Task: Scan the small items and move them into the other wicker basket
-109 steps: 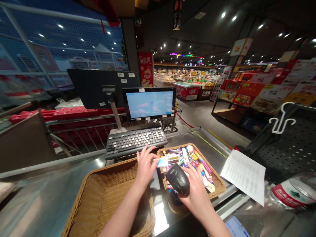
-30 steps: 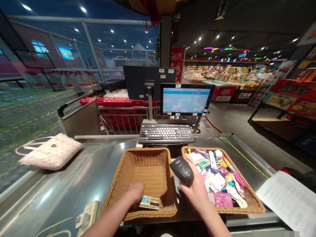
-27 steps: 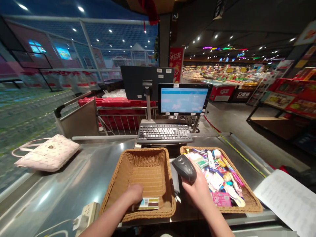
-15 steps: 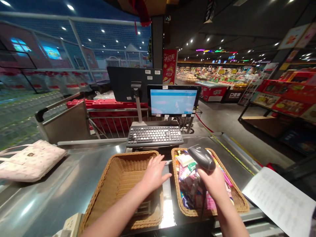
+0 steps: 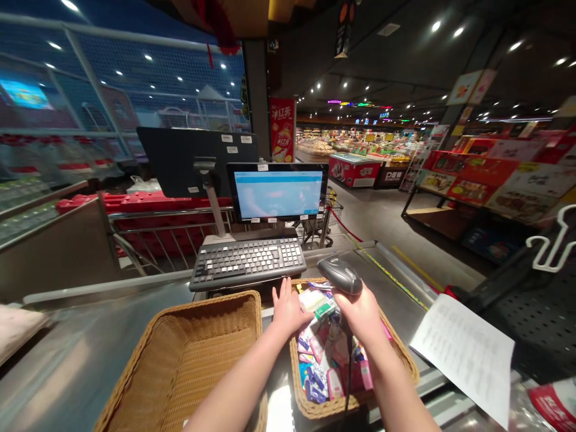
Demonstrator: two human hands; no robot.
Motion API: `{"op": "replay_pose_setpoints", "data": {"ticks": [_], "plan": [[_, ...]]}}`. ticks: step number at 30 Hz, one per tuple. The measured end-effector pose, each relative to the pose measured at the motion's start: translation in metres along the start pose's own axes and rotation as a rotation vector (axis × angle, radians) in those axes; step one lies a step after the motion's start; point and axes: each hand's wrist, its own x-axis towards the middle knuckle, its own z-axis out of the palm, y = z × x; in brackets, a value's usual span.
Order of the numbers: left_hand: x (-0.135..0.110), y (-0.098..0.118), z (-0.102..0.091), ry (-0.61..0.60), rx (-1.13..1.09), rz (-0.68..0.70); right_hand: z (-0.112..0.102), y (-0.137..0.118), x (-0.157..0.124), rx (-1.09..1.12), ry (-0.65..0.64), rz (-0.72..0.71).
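My right hand is wrapped round a dark grey barcode scanner, held above a wicker basket of small packaged goods. The scanner's cord hangs down in front of the basket. At that basket's left rim, my left hand has its fingers stretched out and apart. Its thumb reaches over the packages, close to a white and green packet; whether it touches is unclear. To the left stands a second wicker basket, its woven bottom showing, partly covered by my left forearm.
Behind the baskets are a keyboard and a lit monitor. A printed sheet lies to the right, near a white hook. A pale bag rests on the metal counter at the left edge.
My left hand has moved from over the left basket to the right basket's rim. The scanner stays in my right hand above the goods. The view has turned right.
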Motion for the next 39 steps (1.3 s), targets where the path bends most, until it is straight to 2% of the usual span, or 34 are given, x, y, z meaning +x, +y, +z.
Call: {"op": "replay_pose_setpoints", "data": {"ticks": [4, 7, 12, 15, 19, 26, 32, 39], "plan": [[-0.004, -0.002, -0.004, 0.068, -0.070, 0.056, 0.005, 0.003, 0.004, -0.007, -0.016, -0.033], [-0.014, -0.005, -0.023, 0.159, -0.077, 0.170, 0.009, 0.004, 0.001, -0.019, -0.030, -0.060], [-0.038, -0.024, -0.084, 0.368, -0.006, 0.315, 0.021, 0.001, -0.022, -0.173, -0.034, -0.233], [-0.054, -0.041, -0.121, 0.488, 0.060, 0.341, 0.032, -0.008, -0.038, -0.228, -0.064, -0.332], [-0.071, -0.061, -0.152, 0.596, 0.154, 0.319, 0.048, -0.027, -0.052, -0.217, -0.089, -0.424], [-0.092, -0.086, -0.165, 0.642, 0.245, 0.264, 0.070, -0.055, -0.062, -0.185, -0.144, -0.487], [-0.102, -0.095, -0.167, 0.638, 0.247, 0.275, 0.082, -0.063, -0.068, -0.160, -0.169, -0.462], [-0.102, -0.102, -0.171, 0.661, 0.222, 0.299, 0.084, -0.068, -0.073, -0.158, -0.166, -0.442]]}}
